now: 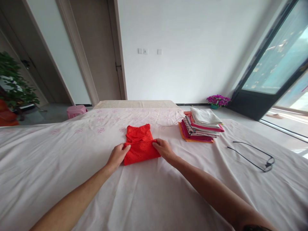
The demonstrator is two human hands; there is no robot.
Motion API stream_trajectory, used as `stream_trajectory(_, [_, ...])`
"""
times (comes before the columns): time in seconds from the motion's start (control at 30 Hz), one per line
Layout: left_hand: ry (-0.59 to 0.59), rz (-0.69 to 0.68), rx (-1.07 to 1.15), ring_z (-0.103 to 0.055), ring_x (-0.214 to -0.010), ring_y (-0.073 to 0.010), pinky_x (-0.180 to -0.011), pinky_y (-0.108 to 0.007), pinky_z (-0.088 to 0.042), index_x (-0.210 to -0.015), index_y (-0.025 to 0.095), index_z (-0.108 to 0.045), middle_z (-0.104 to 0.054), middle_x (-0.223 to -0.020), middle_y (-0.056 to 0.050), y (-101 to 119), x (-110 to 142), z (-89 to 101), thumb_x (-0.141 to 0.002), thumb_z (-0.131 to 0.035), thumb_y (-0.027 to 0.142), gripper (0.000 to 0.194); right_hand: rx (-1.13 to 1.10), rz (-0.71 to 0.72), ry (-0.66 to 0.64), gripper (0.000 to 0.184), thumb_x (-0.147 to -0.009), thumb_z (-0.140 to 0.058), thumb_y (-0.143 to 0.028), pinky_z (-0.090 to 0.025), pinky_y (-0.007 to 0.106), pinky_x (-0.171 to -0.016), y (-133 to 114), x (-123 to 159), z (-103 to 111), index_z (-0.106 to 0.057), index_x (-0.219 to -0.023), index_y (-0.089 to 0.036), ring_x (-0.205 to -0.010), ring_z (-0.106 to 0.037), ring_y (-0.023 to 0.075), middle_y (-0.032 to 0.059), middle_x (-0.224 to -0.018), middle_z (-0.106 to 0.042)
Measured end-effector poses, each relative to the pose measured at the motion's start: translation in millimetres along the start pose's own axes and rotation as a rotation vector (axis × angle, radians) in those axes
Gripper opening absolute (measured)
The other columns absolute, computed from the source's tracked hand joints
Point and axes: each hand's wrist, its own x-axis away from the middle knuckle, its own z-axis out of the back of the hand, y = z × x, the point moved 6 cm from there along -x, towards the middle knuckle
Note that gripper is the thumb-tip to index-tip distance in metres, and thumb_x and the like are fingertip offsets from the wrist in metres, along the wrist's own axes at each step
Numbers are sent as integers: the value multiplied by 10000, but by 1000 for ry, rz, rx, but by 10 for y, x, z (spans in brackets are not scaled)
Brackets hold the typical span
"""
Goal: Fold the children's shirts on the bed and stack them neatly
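- Your red garment (141, 145) sits about mid-bed on the white floral sheet (72, 166), a bit far of centre from where you're standing. It's already down to a compact rectangle, so I'd say most of the folding is done.
- The near half has been doubled up over the far half, with a fold edge running across the middle. The far part looks a little rumpled and narrower, so the bundle isn't fully squared off yet.
- Your left hand (117, 155) is on the near left corner, fingers curled with the thumb on top, pinching the edge of that folded layer.
- Your right hand (164, 149) mirrors it on the right side, fingers close together and laid flat on the cloth, thumb tucked at the fold edge. Looks more like pressing than gripping, but I can't tell for sure whether it's got a pinch underneath.
- Off to the right and a bit farther away there's a stack of folded clothes (200, 129), well apart from the red piece. My guess is that's where finished items end up, so the red one hasn't joined it yet.
- What's left, as I read it: maybe one more fold or a smoothing pass, then over to the pile.
- No other loose clothes in view on the bed, just a thin black cord (255, 158) lying on the right.
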Motion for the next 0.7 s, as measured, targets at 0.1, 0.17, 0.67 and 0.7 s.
stream_trajectory(0.1, [-34, 5, -373, -688, -829, -259, -691, -308, -463, -795, 206, -661, -733, -811, -80, -38, -86, 38, -821, -528, 562, 381, 233, -32, 8, 330, -901, -509, -380, -417, 283, -727, 12, -24, 47, -650, -1156, -224, -916, -636, 214, 55, -1011, -710])
stream_trajectory(0.17, [-48, 0, -575, -693, -830, -258, -683, -306, -451, -820, 225, -643, -732, -829, -79, -51, -108, 80, -847, -500, 583, 386, 300, -36, -13, 410, -888, -552, -419, -412, 294, -748, 32, -23, 75, -590, -1259, -252, -954, -637, 224, 53, -1030, -708])
stream_trajectory(0.67, [-199, -905, -640, -537, -1275, -211, -1147, -420, -375, -1288, 246, -584, -632, -1318, -49, 154, 546, 76, -868, -535, 168, 430, 374, 660, -121, 550, -829, -522, -123, -328, 382, -1059, -307, 605, 76, -521, -1371, -218, -1238, -496, 226, 85, -1343, -580])
stream_trajectory(0.7, [-177, -901, -625, -555, -1252, -204, -1145, -420, -377, -1236, 239, -617, -658, -1276, -46, 157, 495, 47, -872, -508, 145, 391, 387, 645, -112, 556, -819, -503, -98, -328, 379, -1057, -316, 549, 37, -529, -1362, -214, -1227, -502, 222, 84, -1340, -583])
